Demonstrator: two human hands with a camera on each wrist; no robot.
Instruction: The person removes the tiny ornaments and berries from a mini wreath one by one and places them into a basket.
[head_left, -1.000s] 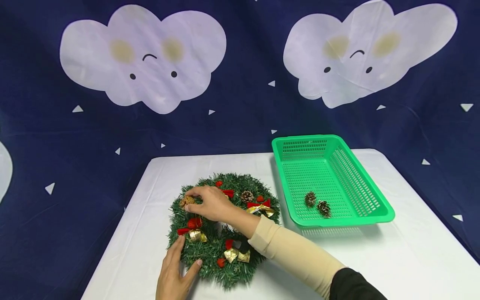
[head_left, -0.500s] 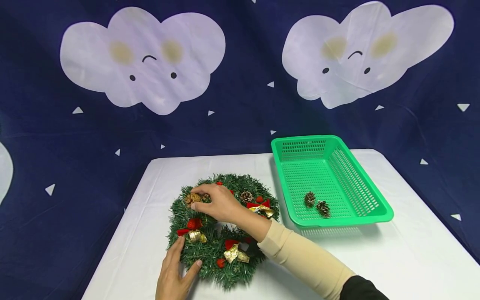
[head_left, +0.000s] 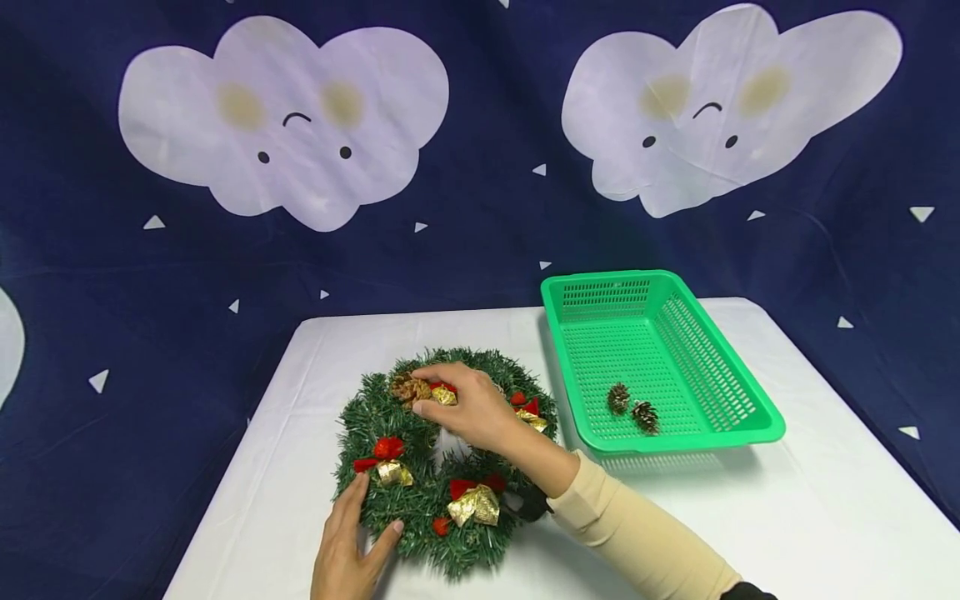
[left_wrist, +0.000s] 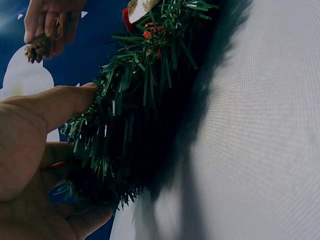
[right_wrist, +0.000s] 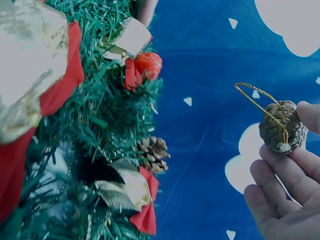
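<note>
A: Starting with the head view, what do we have?

B: We see a round green tinsel wreath (head_left: 416,507) on a white cloth-covered table (head_left: 255,500), trimmed with shiny gold-and-red fabric bows (head_left: 477,504). The right hand (head_left: 468,408) pinches a brown woody pine cone (head_left: 408,389) over the wreath's far side, near one bow. The left hand (head_left: 347,546), thumb spread from its fingers, rests loosely against the near left edge.

A: And to the right?

B: There we find a rectangular green plastic basket (head_left: 675,444), with two small dark pine cones with pale tips (head_left: 618,398) lying inside, towards its near side.

A: Now the left wrist view.

B: The left hand's thumb touches the foliage and its fingers lie along the outer edge. Shade covers much of them, so we can't say how firmly they press. Beyond, the held cone is clear of the greenery.

A: The right wrist view?

B: We see thumb and fingertips closed about that cone, its thin gold cord loop (right_wrist: 285,131) sticking out free. Another small brown pine cone (right_wrist: 153,154) sits on the wreath.

A: So which step are we at?

B: Finding the cone a spot, we'd judge. The next move would call for lowering it into the tinsel, perhaps catching the loop on a sprig, with the left hand steadying the ring.
</note>
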